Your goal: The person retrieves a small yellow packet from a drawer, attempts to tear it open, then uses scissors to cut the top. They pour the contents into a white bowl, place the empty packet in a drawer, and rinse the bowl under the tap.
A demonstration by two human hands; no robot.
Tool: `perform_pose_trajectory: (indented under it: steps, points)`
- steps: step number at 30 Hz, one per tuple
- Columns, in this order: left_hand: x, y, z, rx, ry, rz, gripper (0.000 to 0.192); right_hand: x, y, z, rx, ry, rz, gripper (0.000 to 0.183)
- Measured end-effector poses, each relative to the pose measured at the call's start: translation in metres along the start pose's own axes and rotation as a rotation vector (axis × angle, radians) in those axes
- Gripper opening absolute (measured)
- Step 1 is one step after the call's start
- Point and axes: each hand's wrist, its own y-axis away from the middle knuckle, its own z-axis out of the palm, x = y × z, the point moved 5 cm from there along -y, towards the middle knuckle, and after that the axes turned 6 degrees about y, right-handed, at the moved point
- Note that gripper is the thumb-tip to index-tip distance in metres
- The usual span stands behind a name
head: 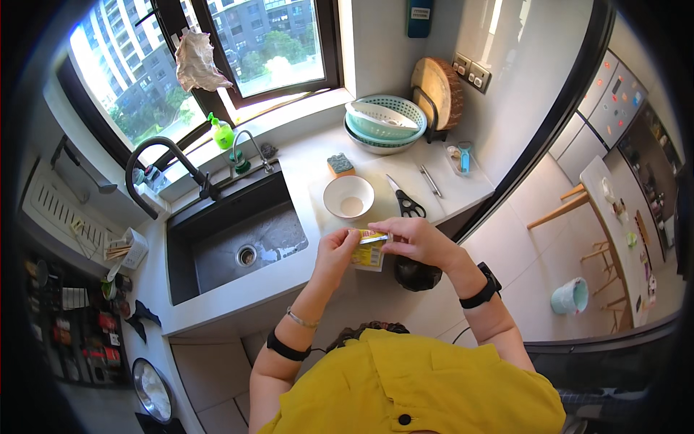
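Between my hands, just past the counter's front edge, is a small yellow packet [368,255]. My left hand [335,254] pinches its upper left side, while my right hand [420,241] grips the upper right corner. Beyond them a white bowl [348,197] with some pale contents at its bottom stands on the counter. Black-handled scissors [406,202] lie to the right of the bowl, blades pointing away. Behind the bowl sits a sponge [340,164], grey-green on top and orange below. A metal peeler or similar slim tool [431,180] lies farther right.
A dark sink [187,266] with a black faucet [162,142] is at the left. Stacked colanders and basins [386,122] stand at the back, beside round wooden cutting boards [438,92] in a rack. A clear plastic box [460,158] sits near the right wall. A green soap bottle [221,133] stands by the window.
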Motion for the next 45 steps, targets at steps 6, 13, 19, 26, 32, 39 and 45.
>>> perform_pose_trajectory:
  steps: [6, 13, 19, 26, 32, 39, 45]
  points:
    - [0.002, 0.001, 0.003, -0.015, -0.166, 0.116, 0.029, 0.029, 0.009, 0.004, -0.053, -0.515, 0.455, 0.025]
    - [0.001, 0.007, 0.015, -0.068, -0.107, 0.052, 0.027, 0.034, 0.013, 0.013, 0.146, -0.295, 0.437, 0.009]
    - [-0.001, 0.011, 0.014, -0.156, -0.014, -0.153, 0.028, 0.019, 0.012, 0.012, 0.226, -0.135, 0.240, 0.013]
    - [-0.023, 0.008, 0.002, -0.243, 0.233, -0.358, 0.025, 0.004, 0.013, 0.015, 0.068, -0.138, 0.003, 0.015]
    - [-0.027, 0.010, -0.007, -0.290, 0.321, -0.458, 0.022, -0.004, 0.011, 0.018, -0.033, -0.131, -0.057, 0.016]
    - [-0.026, 0.019, -0.008, -0.347, 0.521, -0.564, 0.029, -0.012, 0.014, 0.025, -0.088, 0.204, -0.233, 0.015]
    - [-0.029, 0.024, -0.006, -0.221, 0.318, -0.459, 0.027, -0.012, 0.013, 0.027, -0.067, 0.320, -0.300, 0.017]
